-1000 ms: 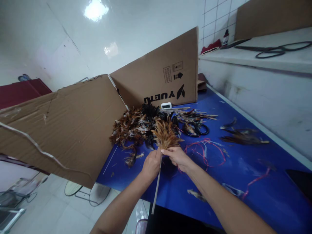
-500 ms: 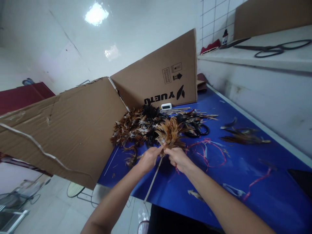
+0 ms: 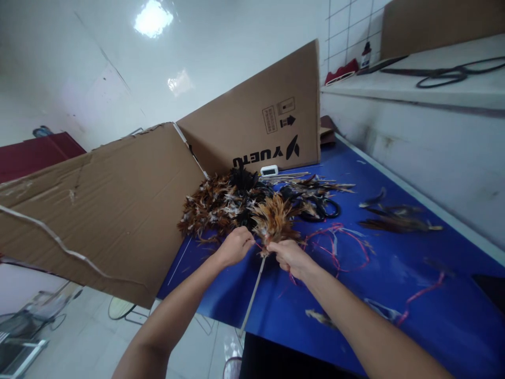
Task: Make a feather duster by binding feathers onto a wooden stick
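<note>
Right hand (image 3: 291,258) pinches the base of a brown feather bundle (image 3: 273,221) on a thin stick (image 3: 251,295), just in front of the loose feather pile (image 3: 221,205), left hand (image 3: 234,246) closed on red string (image 3: 258,246) beside it.

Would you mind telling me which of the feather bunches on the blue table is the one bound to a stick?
The light brown feather bunch gripped by both hands: a pale stick runs from it. The dark pile behind lies loose.

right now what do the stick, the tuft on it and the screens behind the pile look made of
Stick: pale, thin, matte, probably wood or bamboo. Tuft: real-looking tan and brown feathers, wispy edges. Screens: brown corrugated cardboard, creased, with torn edges and print.
</note>
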{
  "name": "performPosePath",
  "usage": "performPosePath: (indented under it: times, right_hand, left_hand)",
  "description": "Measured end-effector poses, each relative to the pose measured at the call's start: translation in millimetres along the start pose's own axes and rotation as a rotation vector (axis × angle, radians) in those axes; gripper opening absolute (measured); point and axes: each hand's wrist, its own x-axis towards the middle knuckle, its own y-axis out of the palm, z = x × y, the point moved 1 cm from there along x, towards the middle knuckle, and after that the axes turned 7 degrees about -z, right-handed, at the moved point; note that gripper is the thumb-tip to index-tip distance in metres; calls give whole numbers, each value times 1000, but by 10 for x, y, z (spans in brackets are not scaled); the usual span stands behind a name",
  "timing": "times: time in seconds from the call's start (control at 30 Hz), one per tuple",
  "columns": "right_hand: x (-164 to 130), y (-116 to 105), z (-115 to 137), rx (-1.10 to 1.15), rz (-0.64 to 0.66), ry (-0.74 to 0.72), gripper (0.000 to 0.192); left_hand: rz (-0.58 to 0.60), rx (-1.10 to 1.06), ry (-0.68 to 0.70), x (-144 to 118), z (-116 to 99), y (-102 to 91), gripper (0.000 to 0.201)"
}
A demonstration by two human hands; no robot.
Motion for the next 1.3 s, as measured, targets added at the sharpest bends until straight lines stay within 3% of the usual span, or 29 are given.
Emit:
performPosePath:
  times: [0.2, 0.33, 0.5, 0.63, 0.93, 1.13, 1.3]
  right_hand:
    - [-9, -12, 31, -68, 15, 16, 25]
    - [7, -38, 58, -142, -3, 32, 29]
    - [54, -93, 77, -254, -60, 17, 30]
    - [88, -127, 74, -350, -91, -20, 29]
    - [152, -167, 24, -571, -55, -136, 20]
    - [151, -231, 56, -697, 17, -263, 19]
    - [81, -234, 107, -959, -2, -405, 20]
  left_hand:
    - [44, -873, -470, -46, 27, 223, 32]
    - [-25, -1193, -561, -77, -27, 439, 34]
    - [-184, -1141, -465, -101, -70, 617, 30]
    - [-179, -1091, -426, -132, -91, 699, 31]
    - [-182, -645, -275, -124, -95, 767, 27]
    - [-173, -571, -291, -116, -108, 734, 23]
    - [-126, -528, -301, -108, -107, 708, 15]
